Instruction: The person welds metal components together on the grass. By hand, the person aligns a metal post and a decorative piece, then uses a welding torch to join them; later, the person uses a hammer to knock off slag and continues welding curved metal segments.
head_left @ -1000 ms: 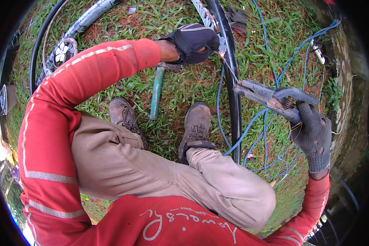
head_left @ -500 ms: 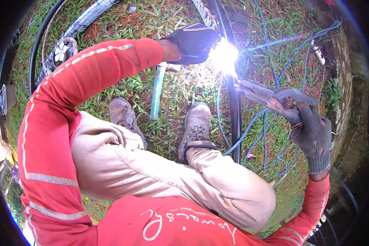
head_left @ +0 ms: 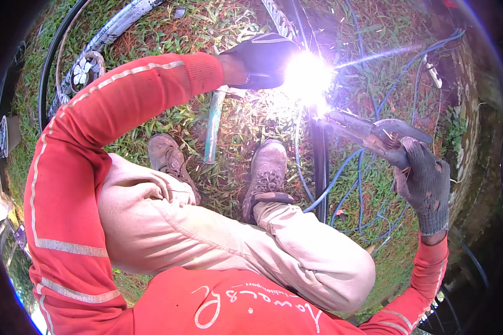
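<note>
My right hand (head_left: 423, 178), in a worn grey knit glove with holes, is closed round a welding electrode holder (head_left: 369, 133). The holder's jaw end points up and left toward a blinding white welding arc (head_left: 308, 77). Glare hides the electrode and the joint. The arc burns along a dark metal bar (head_left: 320, 173) that runs from the far side toward me. Left of the glare, my left hand (head_left: 262, 60), in a dark glove, is closed beside the bar; what its fingers hold is lost in the light. Just below it lies a tool with a green tube handle (head_left: 214, 125).
Blue cables (head_left: 341, 178) loop over the grass right of the bar. Grey metal tubing (head_left: 117, 28) and a scroll with a white flower (head_left: 82, 71) lie at the far left. My boots (head_left: 267, 173) stand close below the arc. A stone edge (head_left: 466, 134) borders the right.
The arc glare has grown larger and brighter, with sparks flying and a purplish tint over the scene. My right hand and the electrode holder have shifted very slightly left; my left hand stays put.
</note>
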{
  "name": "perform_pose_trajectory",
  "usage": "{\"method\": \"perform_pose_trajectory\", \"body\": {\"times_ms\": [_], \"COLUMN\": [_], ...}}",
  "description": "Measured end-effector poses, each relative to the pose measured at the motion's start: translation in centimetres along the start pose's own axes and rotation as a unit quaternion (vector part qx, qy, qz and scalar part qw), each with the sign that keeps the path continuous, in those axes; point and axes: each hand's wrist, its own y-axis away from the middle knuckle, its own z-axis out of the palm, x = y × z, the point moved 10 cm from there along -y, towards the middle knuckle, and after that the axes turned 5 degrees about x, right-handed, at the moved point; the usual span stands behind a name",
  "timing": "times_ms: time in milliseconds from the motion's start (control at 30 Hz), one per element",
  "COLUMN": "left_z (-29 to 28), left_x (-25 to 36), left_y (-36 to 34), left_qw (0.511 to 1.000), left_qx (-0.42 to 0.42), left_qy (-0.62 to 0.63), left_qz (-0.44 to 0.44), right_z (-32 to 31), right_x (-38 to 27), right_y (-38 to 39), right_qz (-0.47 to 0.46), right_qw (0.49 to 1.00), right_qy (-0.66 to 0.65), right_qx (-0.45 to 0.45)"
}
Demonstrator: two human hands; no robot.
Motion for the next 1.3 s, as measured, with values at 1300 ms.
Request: {"method": "perform_pose_trajectory", "body": {"times_ms": [1300], "left_z": [-1.2], "left_x": [0.0], "left_y": [1.4], "left_qw": [0.983], "left_qx": [-0.179], "left_qy": [-0.046], "left_qz": [0.003], "right_z": [0.9], "right_x": [0.2], "right_y": [-0.4], "right_qz": [0.016], "right_qw": [0.999], "right_qy": [0.027], "right_qx": [0.009]}}
